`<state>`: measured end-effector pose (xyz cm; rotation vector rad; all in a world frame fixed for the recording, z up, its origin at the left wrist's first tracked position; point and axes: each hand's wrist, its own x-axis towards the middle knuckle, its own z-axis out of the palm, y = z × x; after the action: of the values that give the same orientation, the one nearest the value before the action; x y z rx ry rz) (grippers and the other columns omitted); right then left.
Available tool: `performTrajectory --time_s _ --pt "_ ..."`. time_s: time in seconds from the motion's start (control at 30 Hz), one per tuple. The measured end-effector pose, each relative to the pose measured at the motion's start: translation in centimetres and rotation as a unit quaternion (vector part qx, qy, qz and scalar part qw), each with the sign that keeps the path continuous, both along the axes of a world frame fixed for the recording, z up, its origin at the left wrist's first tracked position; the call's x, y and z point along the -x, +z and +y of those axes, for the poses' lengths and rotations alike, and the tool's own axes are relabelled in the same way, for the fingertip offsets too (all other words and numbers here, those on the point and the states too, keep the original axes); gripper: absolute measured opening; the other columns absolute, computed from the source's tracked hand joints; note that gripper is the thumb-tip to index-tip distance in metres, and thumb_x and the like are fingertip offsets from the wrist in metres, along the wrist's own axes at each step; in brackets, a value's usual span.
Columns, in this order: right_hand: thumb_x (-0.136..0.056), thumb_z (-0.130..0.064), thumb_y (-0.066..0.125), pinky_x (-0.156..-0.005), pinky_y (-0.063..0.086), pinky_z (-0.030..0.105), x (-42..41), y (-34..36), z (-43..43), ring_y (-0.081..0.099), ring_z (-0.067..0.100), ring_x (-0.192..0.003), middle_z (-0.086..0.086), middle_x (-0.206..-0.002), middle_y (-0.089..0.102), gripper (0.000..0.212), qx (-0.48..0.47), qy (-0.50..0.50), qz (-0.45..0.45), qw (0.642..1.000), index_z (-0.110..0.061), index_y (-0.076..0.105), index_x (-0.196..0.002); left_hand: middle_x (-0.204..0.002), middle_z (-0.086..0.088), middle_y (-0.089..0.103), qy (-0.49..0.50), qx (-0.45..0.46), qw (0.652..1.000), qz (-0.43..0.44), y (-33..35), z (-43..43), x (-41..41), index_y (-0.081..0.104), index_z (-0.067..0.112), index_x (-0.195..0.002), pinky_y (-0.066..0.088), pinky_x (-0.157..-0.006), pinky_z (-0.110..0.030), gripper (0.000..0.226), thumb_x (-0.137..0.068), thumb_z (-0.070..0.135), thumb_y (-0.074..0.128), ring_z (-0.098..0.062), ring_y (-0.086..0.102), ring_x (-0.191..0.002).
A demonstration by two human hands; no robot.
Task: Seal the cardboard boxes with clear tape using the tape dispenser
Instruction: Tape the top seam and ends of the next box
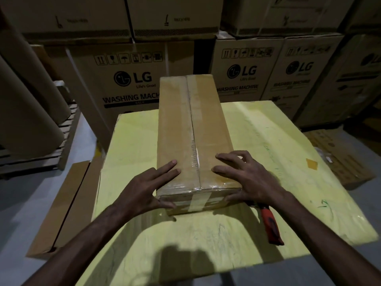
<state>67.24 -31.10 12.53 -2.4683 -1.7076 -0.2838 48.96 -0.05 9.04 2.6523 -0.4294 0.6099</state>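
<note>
A long box (177, 131) lies on the yellow top (268, 141), with tape (194, 124) along its seam. The left hand (148, 186) at 7 o'clock and the right hand (245, 178) at 5 lie flat on its near end. A red handle (272, 226) pokes out beneath the right wrist. LG cartons (132, 79) stand at 12.

The cardboard box (177, 131) in the centre of the frame is plain tan-brown. A glossy band of clear tape (194, 129) runs down its middle seam, and paler tape strips cross its near end. The table cover (268, 141) beneath is pale yellow, with faint green pen marks (322, 203) at lower right and one small orange-brown patch (312, 163) at right. The dispenser handle (271, 226) at lower right is red-orange with a black mark. The stacked cartons (127, 79) across the top are brown, printed with black logos, lettering and rows of boxed handling symbols. The floor (24, 203) at left is grey.
</note>
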Motion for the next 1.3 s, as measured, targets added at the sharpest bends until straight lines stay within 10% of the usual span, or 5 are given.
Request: performTrajectory --time_s 0.27,0.4,0.6,0.93,1.3 --pt "-0.071 -0.076 0.079 -0.102 0.053 0.048 -0.4 -4.3 -0.6 0.041 0.027 -0.146 0.004 -0.157 0.047 0.097 -0.194 0.057 0.024 0.979 -0.015 0.048 -0.140 -0.162 -0.001 0.044 0.036 -0.046 0.997 -0.050 -1.1 -0.7 0.4 0.048 0.022 -0.152 0.047 -0.080 -0.040 0.108 -0.068 0.085 0.073 -0.027 0.060 -0.090" --pt "-0.087 -0.077 0.055 -0.111 0.043 0.054 1.2 -4.1 -0.9 0.030 0.026 -0.153 -0.003 -0.161 0.042 0.080 -0.212 0.032 0.106 0.971 -0.021 0.058 -0.145 -0.161 0.012 0.043 0.072 -0.108 0.990 -0.044 0.2 -1.5 1.9 0.051 0.035 -0.151 0.034 -0.096 -0.041 0.069 -0.099 0.075 0.032 -0.032 0.050 -0.134" --pt "-0.103 -0.060 0.042 -0.112 0.033 0.058 4.2 -4.0 1.9 0.032 0.019 -0.150 -0.017 -0.145 0.058 0.043 -0.288 -0.066 0.160 0.942 -0.039 0.071 -0.127 -0.150 0.017 0.053 0.062 0.017 0.998 0.012 0.7 -5.9 -0.3 0.063 0.040 -0.139 0.038 -0.115 -0.044 0.038 -0.106 0.050 0.048 -0.017 0.034 -0.153" --pt "-0.098 -0.068 0.049 -0.109 0.035 0.063 3.6 -4.6 1.9 0.058 0.027 -0.127 -0.008 -0.142 0.063 0.052 -0.203 -0.033 -0.027 0.978 -0.038 0.065 -0.137 -0.134 0.012 0.067 0.047 -0.079 0.996 -0.013 2.0 -7.7 -1.6 0.074 0.030 -0.127 0.055 -0.100 -0.037 0.043 -0.101 0.056 0.051 -0.023 0.060 -0.132" --pt "-0.109 -0.051 0.035 -0.110 0.046 0.045 0.9 -2.2 -1.4 0.029 0.013 -0.153 -0.016 -0.164 0.033 0.045 -0.067 0.078 0.065 0.993 -0.047 0.040 -0.154 -0.144 0.012 0.060 -0.006 0.047 0.997 0.053 1.6 -4.0 -0.3 0.066 0.027 -0.137 0.038 -0.119 -0.036 0.042 -0.101 0.047 0.058 -0.007 0.044 -0.145"
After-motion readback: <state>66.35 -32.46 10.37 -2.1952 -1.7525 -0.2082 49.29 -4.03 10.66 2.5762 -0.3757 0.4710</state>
